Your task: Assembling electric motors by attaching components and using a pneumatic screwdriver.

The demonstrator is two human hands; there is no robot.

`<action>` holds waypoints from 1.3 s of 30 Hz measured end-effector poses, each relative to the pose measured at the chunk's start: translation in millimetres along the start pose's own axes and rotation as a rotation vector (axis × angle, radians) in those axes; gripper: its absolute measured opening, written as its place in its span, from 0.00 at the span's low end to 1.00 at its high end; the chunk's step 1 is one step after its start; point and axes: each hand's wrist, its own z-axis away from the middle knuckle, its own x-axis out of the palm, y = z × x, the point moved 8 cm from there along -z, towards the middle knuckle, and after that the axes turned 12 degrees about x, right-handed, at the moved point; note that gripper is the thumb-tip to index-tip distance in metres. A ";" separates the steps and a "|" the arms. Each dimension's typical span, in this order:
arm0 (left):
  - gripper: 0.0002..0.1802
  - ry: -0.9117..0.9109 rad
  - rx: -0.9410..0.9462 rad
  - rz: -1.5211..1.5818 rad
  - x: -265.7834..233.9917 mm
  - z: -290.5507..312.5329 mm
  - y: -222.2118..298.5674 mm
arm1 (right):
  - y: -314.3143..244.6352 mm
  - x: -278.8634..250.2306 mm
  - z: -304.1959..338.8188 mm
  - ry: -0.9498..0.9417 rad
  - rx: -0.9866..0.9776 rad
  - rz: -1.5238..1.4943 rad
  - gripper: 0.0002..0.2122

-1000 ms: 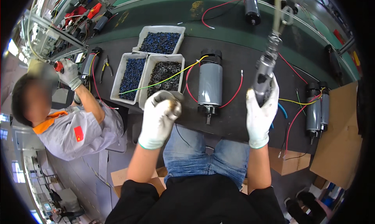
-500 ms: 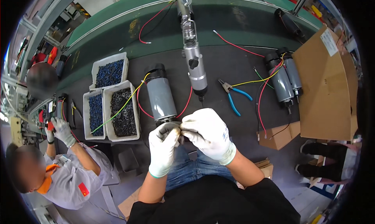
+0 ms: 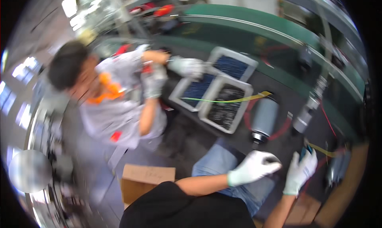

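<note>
Step in hand looks like tool pick-up: right hand (image 3: pixel 301 171) at blue-handled pliers (image 3: pixel 305 151), fingers about handles; blur hides whether grip is firm. Left hand (image 3: pixel 254 168) curled, thumb near fingers; cannot tell if anything is pinched. Grey motor (image 3: pixel 265 115) lies on worktop (image 3: pixel 279 147), shaft end toward left hand. Next move likely calls for secure hold on pliers, clear of yellow wire (image 3: pixel 323 150) beside them.
</note>
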 end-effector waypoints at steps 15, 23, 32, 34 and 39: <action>0.17 0.241 0.537 -0.245 10.2 -33.6 -33.2 | 44.7 13.5 26.9 -0.212 -0.197 -0.818 0.17; 0.14 0.144 0.121 0.070 -5.7 -49.2 -58.6 | -8.8 2.7 23.5 -0.230 -0.477 -0.571 0.13; 0.11 0.152 0.065 0.057 11.5 -55.7 -64.5 | 5.8 -3.2 23.6 -0.209 -0.470 -0.558 0.16; 0.11 0.157 0.051 0.034 9.5 -55.0 -62.1 | 2.9 -2.7 23.5 -0.213 -0.481 -0.547 0.16; 0.11 0.144 0.045 0.044 8.2 -56.0 -64.0 | -2.2 -2.7 20.9 -0.205 -0.462 -0.518 0.16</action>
